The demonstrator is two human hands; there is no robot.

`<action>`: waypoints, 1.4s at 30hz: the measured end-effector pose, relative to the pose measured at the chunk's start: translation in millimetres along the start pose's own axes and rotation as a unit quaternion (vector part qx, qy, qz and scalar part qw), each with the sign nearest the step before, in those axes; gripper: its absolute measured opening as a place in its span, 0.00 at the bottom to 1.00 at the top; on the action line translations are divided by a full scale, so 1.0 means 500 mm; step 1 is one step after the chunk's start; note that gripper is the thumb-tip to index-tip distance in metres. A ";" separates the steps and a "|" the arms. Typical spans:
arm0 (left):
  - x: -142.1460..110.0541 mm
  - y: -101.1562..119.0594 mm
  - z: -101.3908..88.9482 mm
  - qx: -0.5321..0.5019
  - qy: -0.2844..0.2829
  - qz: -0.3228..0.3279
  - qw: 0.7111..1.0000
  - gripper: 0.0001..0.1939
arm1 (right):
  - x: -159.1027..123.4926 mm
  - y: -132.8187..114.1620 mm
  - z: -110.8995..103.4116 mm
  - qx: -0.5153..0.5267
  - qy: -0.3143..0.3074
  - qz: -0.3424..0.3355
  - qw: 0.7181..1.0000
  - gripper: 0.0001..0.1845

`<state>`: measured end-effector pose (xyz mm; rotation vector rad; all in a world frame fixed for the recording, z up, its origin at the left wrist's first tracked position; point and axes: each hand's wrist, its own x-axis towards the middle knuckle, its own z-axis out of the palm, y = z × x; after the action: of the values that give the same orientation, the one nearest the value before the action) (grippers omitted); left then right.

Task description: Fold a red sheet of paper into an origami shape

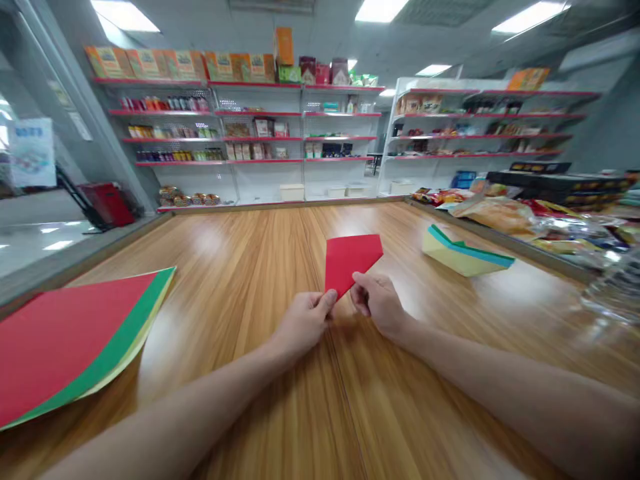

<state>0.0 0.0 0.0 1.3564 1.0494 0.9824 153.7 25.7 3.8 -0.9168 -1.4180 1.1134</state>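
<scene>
A folded piece of red paper (350, 259) is held up above the middle of the wooden table, its slanting edge facing lower right. My left hand (306, 321) pinches its bottom corner, with the thumb on the near face. My right hand (379, 301) grips the slanted edge between thumb and curled fingers. The fingers behind the paper are partly hidden. To the right, a folded paper boat (463, 260) in yellow, blue and green rests on the table, apart from both hands.
Red, green and yellow sheets (75, 333) lie stacked at the table's left. Packaged snacks (500, 220) and black boxes (545, 187) are heaped beyond its right edge. Stocked shelves (260, 139) stand behind the table (240, 253). A clear plastic item (617, 287) sits far right.
</scene>
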 end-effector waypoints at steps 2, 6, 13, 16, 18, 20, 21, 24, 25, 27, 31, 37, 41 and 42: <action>-0.005 0.004 -0.002 -0.034 -0.007 -0.029 0.999 0.24 | 0.004 0.001 -0.001 0.003 0.019 0.000 1.000 0.24; -0.012 0.011 -0.010 -0.118 -0.024 -0.049 0.991 0.18 | 0.008 0.002 -0.003 0.000 0.039 0.001 0.999 0.23; -0.015 0.016 -0.017 -0.148 -0.044 -0.029 0.988 0.11 | 0.011 0.008 -0.005 0.009 0.046 0.012 0.999 0.24; -0.015 0.014 -0.013 -0.145 -0.037 -0.027 0.988 0.11 | 0.010 0.009 -0.006 0.009 0.047 0.010 0.999 0.23; -0.015 0.013 -0.011 -0.143 -0.032 -0.022 0.989 0.11 | 0.009 0.008 -0.005 0.011 0.045 0.010 0.999 0.23; -0.015 0.013 -0.009 -0.146 -0.023 -0.014 0.989 0.11 | 0.009 0.007 -0.004 0.017 0.040 0.014 0.999 0.23; -0.015 0.013 -0.010 -0.148 -0.018 -0.009 0.989 0.11 | 0.010 0.007 -0.003 0.022 0.038 0.015 0.999 0.23; -0.017 0.015 -0.013 -0.159 -0.022 -0.004 0.987 0.12 | 0.009 0.005 -0.004 0.044 0.031 0.018 0.998 0.22; -0.017 0.016 -0.015 -0.165 -0.029 -0.006 0.986 0.12 | 0.008 0.004 -0.003 0.053 0.022 0.022 0.998 0.22; -0.017 0.019 -0.019 -0.179 -0.056 -0.021 0.982 0.13 | 0.000 0.002 -0.002 0.066 -0.017 0.034 0.997 0.22; -0.010 0.020 -0.018 -0.200 -0.068 -0.082 0.974 0.20 | -0.028 -0.008 0.013 0.045 -0.179 0.051 0.982 0.25; -0.006 0.017 -0.006 -0.127 0.032 -0.051 0.990 0.24 | -0.049 -0.015 0.027 -0.022 -0.250 0.038 0.967 0.26; -0.012 0.024 -0.004 -0.064 0.070 -0.068 0.993 0.22 | -0.045 -0.013 0.021 0.014 -0.143 0.024 0.989 0.24; -0.013 0.025 -0.004 -0.054 0.076 -0.069 0.993 0.21 | -0.044 -0.014 0.020 0.023 -0.115 0.022 0.993 0.24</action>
<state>-3.1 -5.5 12.7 1.1197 1.1707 1.0360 147.2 1.5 4.4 -0.8105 -1.5576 1.3118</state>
